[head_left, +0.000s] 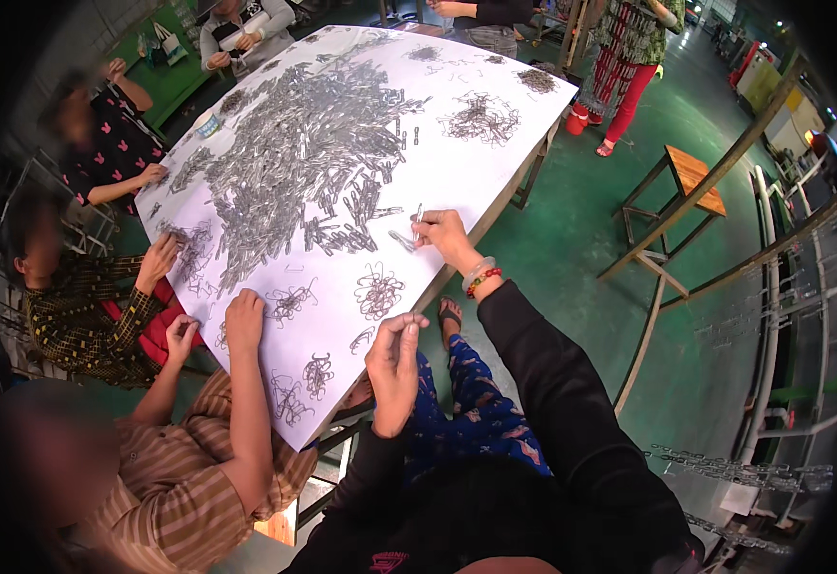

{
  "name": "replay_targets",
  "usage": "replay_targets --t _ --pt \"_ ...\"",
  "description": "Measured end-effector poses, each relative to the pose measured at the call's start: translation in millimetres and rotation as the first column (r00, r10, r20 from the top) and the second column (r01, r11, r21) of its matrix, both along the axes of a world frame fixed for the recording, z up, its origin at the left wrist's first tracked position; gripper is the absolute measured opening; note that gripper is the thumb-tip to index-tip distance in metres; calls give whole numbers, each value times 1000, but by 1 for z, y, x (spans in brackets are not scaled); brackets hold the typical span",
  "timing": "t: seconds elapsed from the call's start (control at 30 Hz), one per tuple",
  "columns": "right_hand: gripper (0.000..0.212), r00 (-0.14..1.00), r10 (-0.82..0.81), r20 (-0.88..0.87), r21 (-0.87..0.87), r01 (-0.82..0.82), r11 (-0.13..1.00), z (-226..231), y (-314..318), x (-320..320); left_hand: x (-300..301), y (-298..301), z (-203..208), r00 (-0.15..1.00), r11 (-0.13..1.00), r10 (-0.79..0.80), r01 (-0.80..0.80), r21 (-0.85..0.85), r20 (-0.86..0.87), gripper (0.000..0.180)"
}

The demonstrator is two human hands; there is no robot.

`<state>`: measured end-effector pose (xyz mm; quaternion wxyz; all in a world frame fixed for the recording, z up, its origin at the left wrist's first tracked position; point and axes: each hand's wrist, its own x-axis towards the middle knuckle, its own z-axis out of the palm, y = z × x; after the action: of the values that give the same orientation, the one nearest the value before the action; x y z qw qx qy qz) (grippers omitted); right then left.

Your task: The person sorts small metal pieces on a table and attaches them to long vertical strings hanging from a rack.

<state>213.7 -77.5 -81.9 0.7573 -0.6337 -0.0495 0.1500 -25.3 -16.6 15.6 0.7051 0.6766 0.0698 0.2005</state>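
My right hand (pixel 445 237), with beaded bracelets at the wrist, is over the table's right edge. Its thumb and fingers pinch a small elongated metal piece (pixel 419 212) that stands upright. Another slim metal piece (pixel 402 240) lies on the white tabletop (pixel 457 177) by those fingertips. Lower down, at the near edge, my left hand (pixel 395 368) has thumb and fingers drawn together; anything in them is too small to make out. Beyond it lies a loose heap of bent wire hooks (pixel 378 292). A large spread of metal links (pixel 294 143) covers the table's middle.
Smaller piles of wire hooks (pixel 289 301) dot the near left, and one (pixel 480 120) sits far right. A co-worker in a striped shirt (pixel 179 488) reaches in close on my left; other people work around the table. A wooden stool (pixel 694 177) stands on the green floor at right.
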Motion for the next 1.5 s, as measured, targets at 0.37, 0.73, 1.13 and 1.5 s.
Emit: replay_targets --t 0.37,0.73,1.13,1.5 --pt "22 952 -208 222 88 193 977 133 -101 -187 7 -22 7 970 948 -241 237 213 -5 13" --pt "19 845 -481 234 179 449 875 142 -137 -181 41 -71 17 939 868 -335 272 415 84 9" --pt "17 745 -662 82 196 639 744 99 -241 -44 381 -113 -18 947 753 -319 227 618 42 15" --pt "17 762 -648 -18 50 648 760 87 -325 39 677 -192 -77 950 79 -309 73 994 -45 18"
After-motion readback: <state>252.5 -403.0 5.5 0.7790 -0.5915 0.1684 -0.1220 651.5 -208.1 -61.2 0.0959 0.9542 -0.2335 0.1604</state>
